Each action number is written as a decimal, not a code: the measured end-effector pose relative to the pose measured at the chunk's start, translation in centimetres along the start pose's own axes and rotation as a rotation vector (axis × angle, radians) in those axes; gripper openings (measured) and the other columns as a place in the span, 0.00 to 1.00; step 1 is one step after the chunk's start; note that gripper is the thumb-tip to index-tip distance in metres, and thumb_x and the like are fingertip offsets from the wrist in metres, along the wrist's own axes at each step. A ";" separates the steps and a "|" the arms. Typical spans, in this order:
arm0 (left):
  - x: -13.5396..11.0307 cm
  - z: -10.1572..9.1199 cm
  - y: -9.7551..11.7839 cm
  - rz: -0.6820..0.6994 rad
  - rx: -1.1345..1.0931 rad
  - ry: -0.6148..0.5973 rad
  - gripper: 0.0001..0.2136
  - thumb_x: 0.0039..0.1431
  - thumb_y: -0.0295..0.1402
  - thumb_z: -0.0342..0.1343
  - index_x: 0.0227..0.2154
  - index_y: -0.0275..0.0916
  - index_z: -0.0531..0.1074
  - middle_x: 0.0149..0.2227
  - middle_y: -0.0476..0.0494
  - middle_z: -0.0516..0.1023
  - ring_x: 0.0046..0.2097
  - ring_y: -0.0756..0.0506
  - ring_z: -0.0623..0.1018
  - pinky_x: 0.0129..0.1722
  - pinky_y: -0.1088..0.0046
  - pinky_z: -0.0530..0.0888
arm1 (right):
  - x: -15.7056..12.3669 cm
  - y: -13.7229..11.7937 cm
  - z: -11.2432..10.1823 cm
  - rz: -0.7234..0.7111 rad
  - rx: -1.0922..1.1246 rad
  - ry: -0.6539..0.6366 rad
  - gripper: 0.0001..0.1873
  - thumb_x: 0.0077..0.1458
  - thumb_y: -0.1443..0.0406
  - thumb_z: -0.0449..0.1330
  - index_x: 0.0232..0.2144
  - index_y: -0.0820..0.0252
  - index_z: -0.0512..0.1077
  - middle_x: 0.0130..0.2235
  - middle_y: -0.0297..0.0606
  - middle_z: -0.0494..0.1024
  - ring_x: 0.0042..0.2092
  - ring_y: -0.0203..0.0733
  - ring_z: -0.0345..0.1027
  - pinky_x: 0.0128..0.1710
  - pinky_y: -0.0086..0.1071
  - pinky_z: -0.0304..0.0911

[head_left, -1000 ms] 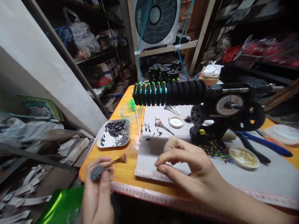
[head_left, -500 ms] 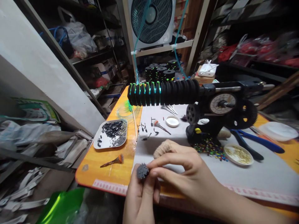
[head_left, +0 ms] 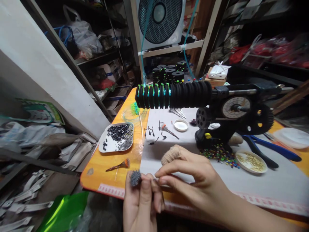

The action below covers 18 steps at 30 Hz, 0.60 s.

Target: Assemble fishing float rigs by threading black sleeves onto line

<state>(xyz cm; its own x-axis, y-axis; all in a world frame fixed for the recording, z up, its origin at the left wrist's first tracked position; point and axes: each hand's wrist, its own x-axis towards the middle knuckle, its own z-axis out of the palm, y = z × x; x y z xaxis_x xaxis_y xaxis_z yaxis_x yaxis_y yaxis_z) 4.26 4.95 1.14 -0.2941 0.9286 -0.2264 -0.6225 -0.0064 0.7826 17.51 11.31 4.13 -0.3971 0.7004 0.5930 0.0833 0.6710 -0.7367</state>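
Observation:
My left hand (head_left: 141,203) is closed around a tight bundle of thin pieces with grey tips (head_left: 135,178), the tips facing up and toward me. My right hand (head_left: 198,172) is closed in a pinch of thumb and forefinger, touching or nearly touching the left fingertips. Something thin seems to run between the two hands, too small to name. A beige knitted finger cover (head_left: 171,154) wraps one right finger. Beyond my hands, a horizontal shaft carries a row of black ridged rings (head_left: 173,95), several wound with green and blue thread.
A white tray (head_left: 102,146) of small black and grey parts stands at left, with an orange-tipped bundle (head_left: 123,163) before it. The black geared stand (head_left: 213,129) rises at right, near colored beads (head_left: 220,154), a dish of gold bits (head_left: 252,161) and blue-handled pliers (head_left: 277,149).
The grey-tipped bundle has shifted left in my left hand, away from the right fingertips, which were beside it. The camera view has turned slightly left.

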 end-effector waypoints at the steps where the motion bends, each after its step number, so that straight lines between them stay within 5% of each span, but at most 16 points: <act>1: 0.1 0.0 0.4 -0.007 -0.031 -0.040 0.14 0.50 0.43 0.71 0.28 0.40 0.74 0.16 0.57 0.65 0.19 0.56 0.64 0.20 0.82 0.62 | 0.1 0.1 -0.1 0.006 0.004 -0.008 0.06 0.61 0.71 0.64 0.33 0.67 0.81 0.31 0.40 0.75 0.35 0.35 0.69 0.33 0.26 0.64; 8: 0.2 -1.0 1.4 -0.088 -0.087 -0.195 0.11 0.58 0.42 0.64 0.27 0.41 0.74 0.16 0.58 0.59 0.19 0.56 0.51 0.19 0.82 0.56 | 0.3 0.0 -0.3 0.064 0.007 -0.060 0.06 0.61 0.70 0.64 0.32 0.65 0.81 0.31 0.38 0.73 0.34 0.35 0.68 0.32 0.25 0.63; 18: 0.5 -1.8 1.0 -0.150 -0.095 -0.324 0.12 0.63 0.41 0.59 0.28 0.41 0.70 0.17 0.59 0.55 0.19 0.54 0.50 0.20 0.82 0.57 | 0.3 0.1 -0.3 0.080 0.030 -0.061 0.05 0.60 0.70 0.64 0.33 0.61 0.81 0.31 0.34 0.73 0.34 0.34 0.67 0.33 0.25 0.63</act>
<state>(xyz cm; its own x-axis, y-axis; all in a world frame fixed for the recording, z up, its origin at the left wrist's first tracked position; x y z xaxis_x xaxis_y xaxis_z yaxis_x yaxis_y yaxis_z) 2.18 4.77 0.82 0.0413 0.9910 -0.1273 -0.7103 0.1187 0.6938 17.62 11.64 4.36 -0.4449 0.7350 0.5117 0.0898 0.6051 -0.7911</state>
